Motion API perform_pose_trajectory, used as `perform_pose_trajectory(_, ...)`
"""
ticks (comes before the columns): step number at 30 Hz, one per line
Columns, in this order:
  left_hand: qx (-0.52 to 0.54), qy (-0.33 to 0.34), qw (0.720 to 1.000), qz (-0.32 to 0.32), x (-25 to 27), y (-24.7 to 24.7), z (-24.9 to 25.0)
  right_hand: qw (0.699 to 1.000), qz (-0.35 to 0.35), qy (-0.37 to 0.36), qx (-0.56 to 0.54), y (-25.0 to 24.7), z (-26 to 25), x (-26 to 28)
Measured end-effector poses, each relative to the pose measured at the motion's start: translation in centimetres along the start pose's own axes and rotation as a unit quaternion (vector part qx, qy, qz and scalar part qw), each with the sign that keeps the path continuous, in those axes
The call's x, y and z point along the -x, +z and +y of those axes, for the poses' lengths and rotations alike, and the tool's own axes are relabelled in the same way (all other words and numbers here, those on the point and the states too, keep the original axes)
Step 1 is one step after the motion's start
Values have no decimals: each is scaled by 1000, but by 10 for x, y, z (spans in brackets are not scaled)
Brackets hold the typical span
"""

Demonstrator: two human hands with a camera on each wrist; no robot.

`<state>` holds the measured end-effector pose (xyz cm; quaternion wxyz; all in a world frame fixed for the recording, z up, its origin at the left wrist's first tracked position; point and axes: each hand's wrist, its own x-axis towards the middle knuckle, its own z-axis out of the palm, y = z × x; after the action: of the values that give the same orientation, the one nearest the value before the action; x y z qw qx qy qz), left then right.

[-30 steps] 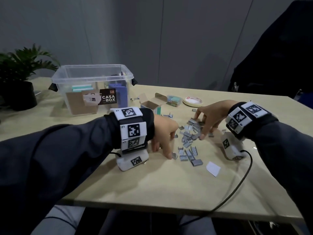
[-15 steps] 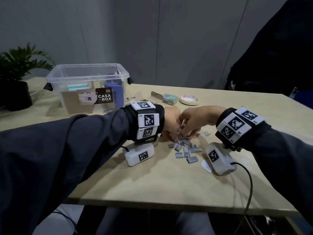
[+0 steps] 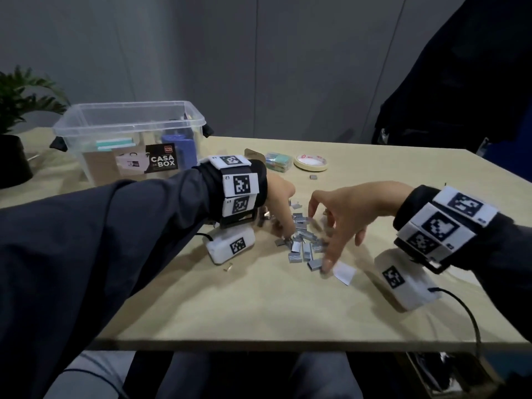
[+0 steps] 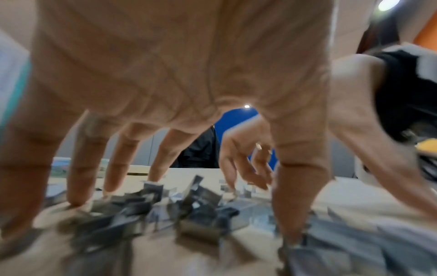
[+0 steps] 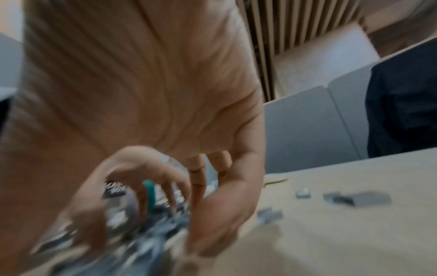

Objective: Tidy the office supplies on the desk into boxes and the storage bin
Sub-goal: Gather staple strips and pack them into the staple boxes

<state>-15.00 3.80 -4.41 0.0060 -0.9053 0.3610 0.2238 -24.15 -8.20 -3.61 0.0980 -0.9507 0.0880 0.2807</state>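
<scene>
A heap of grey staple strips (image 3: 302, 243) lies in the middle of the desk (image 3: 259, 306). My left hand (image 3: 281, 218) stands on its left edge, fingers straight and spread, tips down among the strips. In the left wrist view those fingers (image 4: 118, 164) fence the staple strips (image 4: 196, 211) without holding any. My right hand (image 3: 331, 240) hovers over the heap's right side with fingers splayed and tips touching strips, blurred. The right wrist view shows its fingers (image 5: 196, 179) over the staple strips (image 5: 153, 233). The clear storage bin (image 3: 129, 106) stands at the back left.
Behind my left wrist a cardboard box flap (image 3: 252, 153) shows. A small box of coloured items (image 3: 277, 162), a tape roll (image 3: 311, 162) and one stray staple strip (image 3: 313, 177) lie further back. A white paper scrap (image 3: 344, 272) sits by the heap. A potted plant (image 3: 17, 110) stands far left.
Half a second ago both hands were bunched together at the heap's far side. They have spread apart; my right hand has swung to the near right with fingers splayed.
</scene>
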Motion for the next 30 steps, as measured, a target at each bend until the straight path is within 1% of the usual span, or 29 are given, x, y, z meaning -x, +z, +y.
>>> perform_pose_trajectory(2,-16,5,1000,12,2,-3,2,1000,5,1,0,10,-4,-3)
perform_pose_trajectory(6,-22,13,1000,-11,3,0,0,994,55,-4,-96,10,-1,-19)
perform_pose_trajectory(9,31,21,999,-14,2,5,-3,987,61,-11,-145,6,-2,-31)
perform_pose_trajectory(14,87,9,995,44,0,12,-6,986,47,-22,-158,1,-9,-39)
perform_pose_trajectory(17,152,-9,988,32,1,13,-7,986,48,-25,-157,-1,-10,-41)
perform_pose_trajectory(19,163,-14,986,30,1,12,-8,985,48,-28,-162,-1,-9,-42)
perform_pose_trajectory(23,158,-15,987,40,-3,10,-9,987,52,-28,-153,-2,-9,-43)
perform_pose_trajectory(28,106,11,991,77,-5,14,-10,986,48,-24,-159,-5,-11,-44)
perform_pose_trajectory(30,76,15,993,94,-5,15,-9,985,57,-26,-162,-5,-13,-43)
